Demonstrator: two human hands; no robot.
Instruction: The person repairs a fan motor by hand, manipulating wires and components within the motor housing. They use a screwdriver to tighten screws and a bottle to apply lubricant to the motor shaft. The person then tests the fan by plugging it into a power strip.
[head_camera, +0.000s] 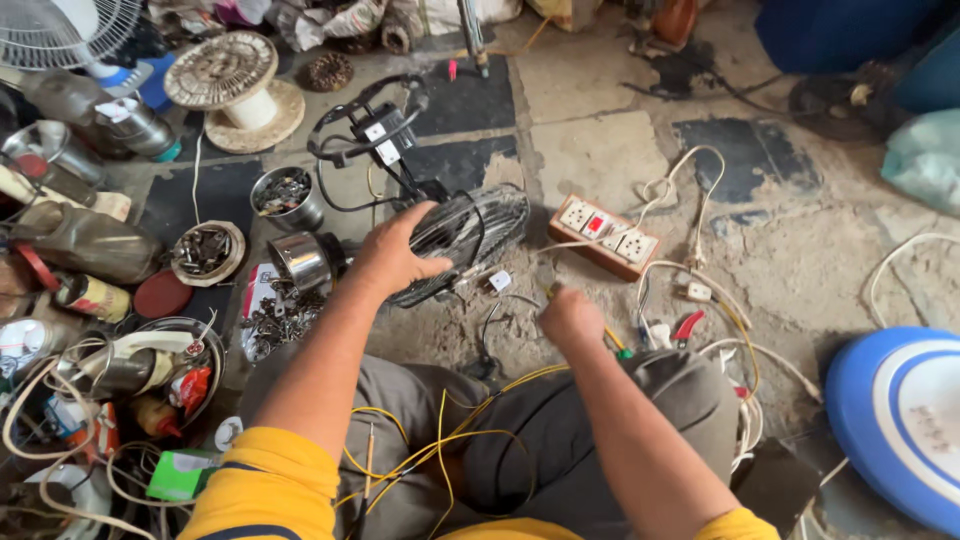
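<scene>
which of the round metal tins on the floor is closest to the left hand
The shiny steel cup lying on its side, just beside the left hand. The upright tin of screws and the shallow bowl of bits sit farther off.

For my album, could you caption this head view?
Left hand steadies a small fan's wire guard; right hand hovers near yellow wires.

Left hand gripping fan guard, right hand blurred, perhaps closed
</scene>
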